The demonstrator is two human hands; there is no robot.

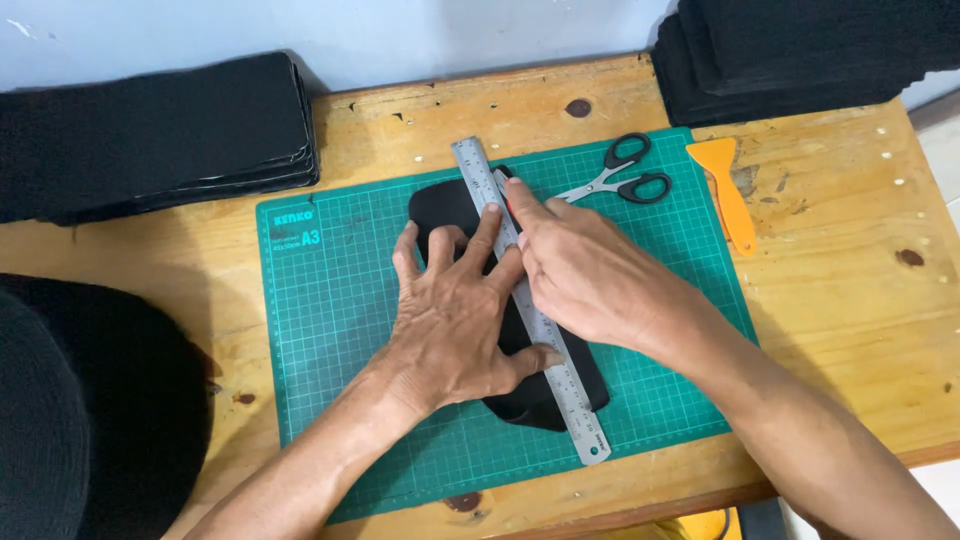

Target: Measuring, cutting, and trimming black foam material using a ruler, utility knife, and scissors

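A black, rounded piece of sheet material (440, 215) lies on a green cutting mat (330, 300). A steel ruler (575, 400) rests diagonally across it. My left hand (455, 320) is spread flat, with its fingers pressing down on the ruler and the black piece. My right hand (590, 270) sits against the ruler's right edge near its upper half. It is closed around a small tool with a red tip (507, 207), which is mostly hidden by the fingers.
Black-handled scissors (620, 180) and an orange plastic scraper (730, 195) lie at the mat's upper right. Stacks of black sheets stand at the back left (150, 130) and back right (800, 50). A large black roll (90, 400) sits at the left of the wooden table.
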